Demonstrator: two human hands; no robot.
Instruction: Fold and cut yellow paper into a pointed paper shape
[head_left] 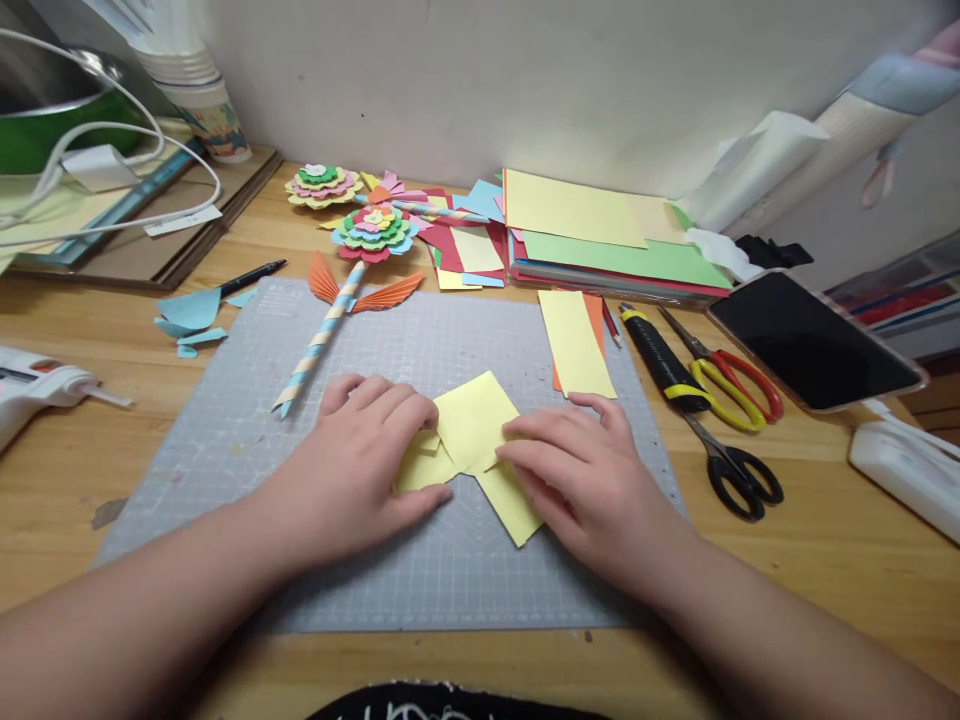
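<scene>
A folded piece of yellow paper (480, 425) lies on the grey cutting mat (360, 590), with one square part pointing away from me and flaps to the left and lower right. My left hand (367, 450) grips its left flap, fingers curled over the paper and thumb at the near edge. On the other side my right hand (585, 470) holds the right part, fingertips pressed at its edge. Both palms hide some of the folds. Beyond my right hand lie a yellow paper strip (577, 345) and an orange strip beneath it.
A paper flower (375, 235) with a striped stem lies at the mat's upper left. To the right are a black-and-yellow cutter (660, 355), red-and-yellow scissors (731, 385), black scissors (739, 475) and a phone (817, 335). Coloured paper (577, 210) is stacked behind; a glue gun (45, 390) sits left.
</scene>
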